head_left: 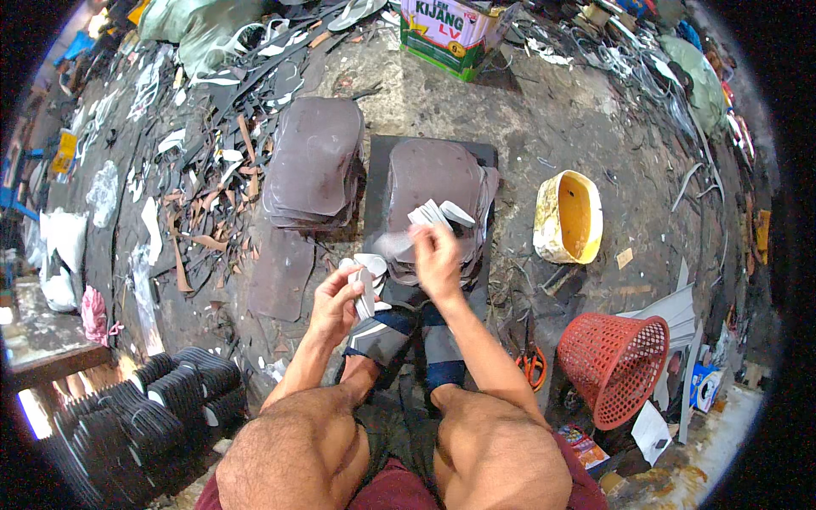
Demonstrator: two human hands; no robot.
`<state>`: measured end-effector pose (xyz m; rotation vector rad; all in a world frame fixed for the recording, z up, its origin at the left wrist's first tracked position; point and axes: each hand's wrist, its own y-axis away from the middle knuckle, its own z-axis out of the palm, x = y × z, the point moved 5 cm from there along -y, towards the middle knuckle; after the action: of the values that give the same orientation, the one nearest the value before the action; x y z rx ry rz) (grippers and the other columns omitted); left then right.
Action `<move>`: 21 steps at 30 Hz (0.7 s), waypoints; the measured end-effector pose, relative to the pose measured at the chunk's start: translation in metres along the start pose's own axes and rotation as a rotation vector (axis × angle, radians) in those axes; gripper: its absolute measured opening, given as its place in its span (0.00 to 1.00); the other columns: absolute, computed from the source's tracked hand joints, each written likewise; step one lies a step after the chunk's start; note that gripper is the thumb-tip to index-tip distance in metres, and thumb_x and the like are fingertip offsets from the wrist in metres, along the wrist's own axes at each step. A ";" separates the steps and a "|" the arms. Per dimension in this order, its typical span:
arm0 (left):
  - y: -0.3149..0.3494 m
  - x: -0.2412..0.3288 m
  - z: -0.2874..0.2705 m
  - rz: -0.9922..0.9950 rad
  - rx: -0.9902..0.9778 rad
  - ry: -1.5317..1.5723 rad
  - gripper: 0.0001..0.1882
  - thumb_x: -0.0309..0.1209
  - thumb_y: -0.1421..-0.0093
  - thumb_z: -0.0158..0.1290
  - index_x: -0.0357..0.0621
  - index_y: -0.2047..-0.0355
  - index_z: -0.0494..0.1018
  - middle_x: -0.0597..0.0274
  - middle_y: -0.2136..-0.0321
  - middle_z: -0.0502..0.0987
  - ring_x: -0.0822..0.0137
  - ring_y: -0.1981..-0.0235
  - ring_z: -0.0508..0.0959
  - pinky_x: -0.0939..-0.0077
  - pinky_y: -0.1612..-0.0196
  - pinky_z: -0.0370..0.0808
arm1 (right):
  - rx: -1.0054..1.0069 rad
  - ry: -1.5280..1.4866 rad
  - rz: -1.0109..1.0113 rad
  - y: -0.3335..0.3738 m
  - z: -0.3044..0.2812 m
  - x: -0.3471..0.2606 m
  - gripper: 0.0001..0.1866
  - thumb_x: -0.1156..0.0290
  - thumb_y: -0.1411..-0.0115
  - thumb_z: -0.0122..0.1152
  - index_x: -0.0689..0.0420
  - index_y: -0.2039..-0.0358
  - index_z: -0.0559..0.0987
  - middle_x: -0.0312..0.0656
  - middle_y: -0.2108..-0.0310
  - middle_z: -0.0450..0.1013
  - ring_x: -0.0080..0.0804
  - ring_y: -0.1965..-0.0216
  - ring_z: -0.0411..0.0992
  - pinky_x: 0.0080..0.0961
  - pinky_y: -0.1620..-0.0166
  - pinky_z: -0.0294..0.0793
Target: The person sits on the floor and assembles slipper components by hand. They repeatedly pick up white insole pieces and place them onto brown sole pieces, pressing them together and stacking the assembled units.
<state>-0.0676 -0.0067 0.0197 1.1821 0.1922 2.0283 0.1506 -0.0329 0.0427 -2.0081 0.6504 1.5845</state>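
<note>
White pieces (367,295) in left fingers (347,292); grimy floor (544,115) littered with scraps (208,242).

Right hand (437,262) beyond left hand (336,303)

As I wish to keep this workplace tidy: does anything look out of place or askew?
Yes: brown scraps at left lie strewn over the floor, not gathered. The dark brown stack near the right hand looks askew, because its sheets jut out unevenly along its right side.
</note>
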 end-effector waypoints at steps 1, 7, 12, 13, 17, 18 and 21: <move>0.002 0.005 0.001 0.085 0.026 -0.104 0.27 0.21 0.40 0.64 0.39 0.40 0.70 0.58 0.52 0.80 0.66 0.52 0.81 0.70 0.46 0.80 | 0.050 0.104 0.024 -0.011 -0.014 0.010 0.12 0.65 0.36 0.68 0.61 0.69 0.82 0.43 0.73 0.77 0.34 0.72 0.75 0.33 0.67 0.74; 0.006 0.021 0.006 0.593 0.076 -0.650 0.27 0.18 0.49 0.71 0.36 0.48 0.77 0.55 0.50 0.79 0.65 0.49 0.80 0.70 0.44 0.78 | -0.603 -0.340 0.243 0.035 0.038 -0.026 0.11 0.65 0.38 0.72 0.59 0.62 0.84 0.34 0.69 0.79 0.18 0.71 0.73 0.20 0.66 0.74; 0.014 0.033 0.018 0.869 0.136 -0.828 0.27 0.19 0.52 0.73 0.37 0.50 0.78 0.50 0.50 0.81 0.60 0.50 0.82 0.68 0.46 0.79 | -0.353 -0.184 0.321 0.013 0.015 0.001 0.09 0.70 0.34 0.66 0.63 0.62 0.85 0.37 0.68 0.82 0.20 0.68 0.76 0.22 0.65 0.77; 0.014 0.034 0.017 0.863 0.120 -0.890 0.27 0.19 0.52 0.73 0.37 0.51 0.78 0.50 0.50 0.81 0.60 0.50 0.82 0.67 0.46 0.79 | -0.419 -0.273 0.269 0.022 0.020 -0.009 0.10 0.68 0.36 0.69 0.62 0.61 0.85 0.36 0.67 0.82 0.19 0.68 0.75 0.21 0.64 0.75; 0.015 0.027 0.009 0.837 0.125 -0.814 0.25 0.20 0.50 0.72 0.37 0.51 0.77 0.47 0.49 0.80 0.58 0.50 0.82 0.67 0.46 0.79 | -0.546 -0.348 0.340 0.036 0.037 -0.011 0.11 0.65 0.36 0.69 0.61 0.62 0.85 0.32 0.68 0.80 0.16 0.71 0.70 0.20 0.67 0.70; 0.016 0.031 0.014 0.856 0.132 -0.731 0.25 0.20 0.49 0.72 0.37 0.51 0.77 0.47 0.49 0.80 0.58 0.50 0.82 0.67 0.46 0.79 | -0.455 -0.393 0.437 0.034 0.036 0.008 0.11 0.65 0.35 0.68 0.61 0.62 0.85 0.31 0.68 0.79 0.16 0.71 0.70 0.20 0.68 0.70; 0.016 0.039 0.017 0.753 0.247 -0.444 0.23 0.20 0.43 0.67 0.38 0.47 0.75 0.48 0.51 0.80 0.60 0.51 0.82 0.69 0.50 0.82 | -0.201 -0.252 0.447 0.022 0.019 0.028 0.10 0.67 0.36 0.68 0.61 0.62 0.85 0.31 0.73 0.77 0.15 0.74 0.69 0.18 0.71 0.69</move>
<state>-0.0737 0.0052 0.0629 2.0538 -0.2742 2.3191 0.1280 -0.0392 0.0095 -1.8342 0.9155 2.1993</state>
